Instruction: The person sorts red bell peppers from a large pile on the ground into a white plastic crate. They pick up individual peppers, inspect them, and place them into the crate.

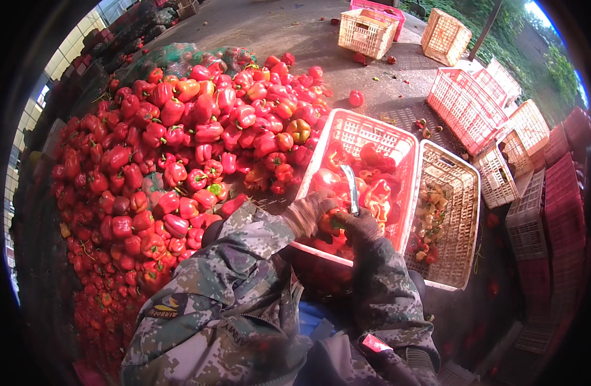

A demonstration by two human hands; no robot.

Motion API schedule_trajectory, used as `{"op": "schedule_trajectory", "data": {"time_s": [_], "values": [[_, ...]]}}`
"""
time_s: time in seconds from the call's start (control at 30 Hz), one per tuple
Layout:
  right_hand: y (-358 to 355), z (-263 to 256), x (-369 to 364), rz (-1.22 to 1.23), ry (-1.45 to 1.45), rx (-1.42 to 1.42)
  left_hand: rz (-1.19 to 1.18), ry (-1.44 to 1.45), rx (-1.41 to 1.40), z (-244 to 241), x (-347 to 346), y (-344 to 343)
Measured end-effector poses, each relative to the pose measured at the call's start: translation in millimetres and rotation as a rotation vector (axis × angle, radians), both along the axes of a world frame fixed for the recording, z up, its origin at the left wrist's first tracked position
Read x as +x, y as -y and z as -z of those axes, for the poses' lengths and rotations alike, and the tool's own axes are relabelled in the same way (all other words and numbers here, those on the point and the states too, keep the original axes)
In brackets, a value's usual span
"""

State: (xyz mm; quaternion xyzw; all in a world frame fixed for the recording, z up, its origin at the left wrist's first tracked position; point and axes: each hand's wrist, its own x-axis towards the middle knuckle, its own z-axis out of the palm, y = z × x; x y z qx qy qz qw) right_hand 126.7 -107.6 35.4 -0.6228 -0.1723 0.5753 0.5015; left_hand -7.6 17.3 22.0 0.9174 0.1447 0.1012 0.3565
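My gloved left hand (311, 212) grips a red bell pepper (330, 222) over the near left part of a pink plastic crate (411, 159). In my gloved right hand (362, 226) is a knife with a curved metal blade (351, 186), its tip pointing up and away from me. The right hand is close against the pepper; whether it also touches it I cannot tell. Cut and whole red peppers (372, 157) lie inside the pink crate beneath both hands. Right beside it stands a cream plastic crate (457, 227) holding pepper cores and scraps (431, 207).
A large heap of red bell peppers (194, 125) covers the floor to the left, with green net sacks (175, 55) behind. Crates lie about at the far side, among them a cream crate (365, 36) and a pink crate (464, 108). Stacked crates (563, 202) line the right.
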Motion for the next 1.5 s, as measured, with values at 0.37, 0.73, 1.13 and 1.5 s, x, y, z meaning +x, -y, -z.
{"op": "schedule_trajectory", "data": {"time_s": [0.37,0.73,1.13,1.5], "values": [[-14.4,38.1,-28.9,0.018,-0.300,0.048,0.084,0.408,0.051,58.4,-38.9,-16.0],[-39.3,48.0,-44.8,0.300,-0.414,0.188,-0.465,0.258,-0.631,70.0,-17.8,-9.2],[-12.9,22.4,-20.4,0.236,-0.164,0.238,-0.214,0.459,-0.361,40.4,-2.2,0.3],[-9.2,31.4,-16.7,0.178,0.541,0.589,-0.340,0.137,-1.334,33.2,5.3,15.6]]}}
